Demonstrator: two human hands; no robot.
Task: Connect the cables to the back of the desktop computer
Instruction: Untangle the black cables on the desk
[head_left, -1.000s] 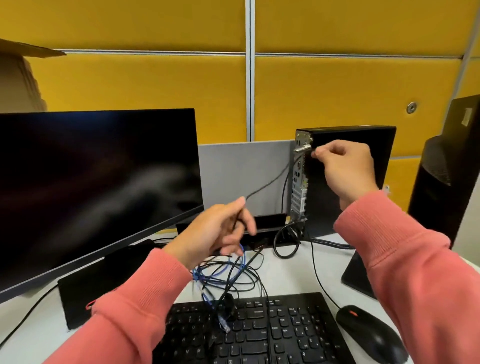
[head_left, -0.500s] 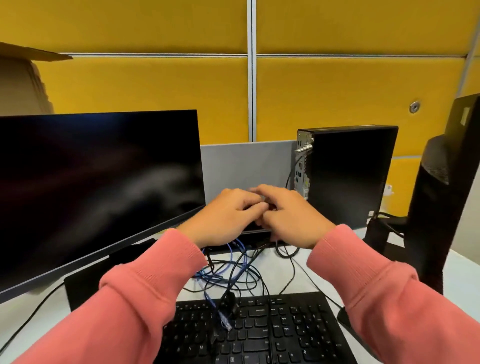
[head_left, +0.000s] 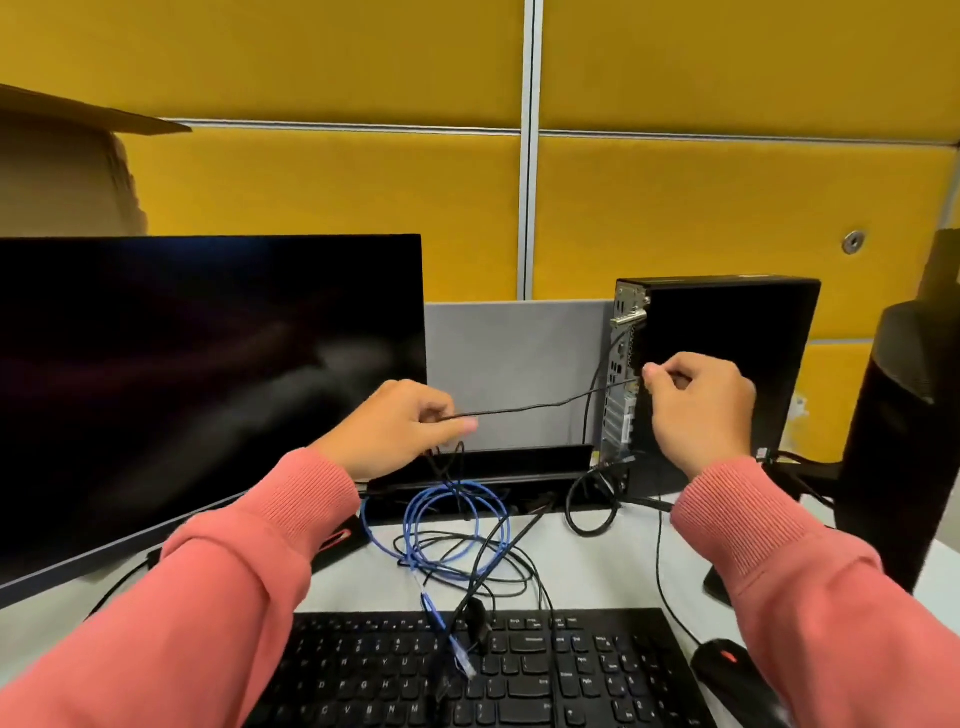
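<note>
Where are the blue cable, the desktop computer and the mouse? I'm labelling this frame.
blue cable (head_left: 415, 512): head view, on its coil.
desktop computer (head_left: 727, 332): head view, black side panel.
mouse (head_left: 727, 670): head view, top shell.

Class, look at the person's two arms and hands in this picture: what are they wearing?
Both arms wear long salmon-pink sleeves of soft knit, the left sleeve and the right sleeve, each ending in a ribbed cuff at the wrist. The left hand and right hand are bare: no gloves, rings or watch show.

Salmon-pink sweatshirt sleeves (head_left: 249, 561), ribbed cuffs at both wrists; hands bare.
</note>
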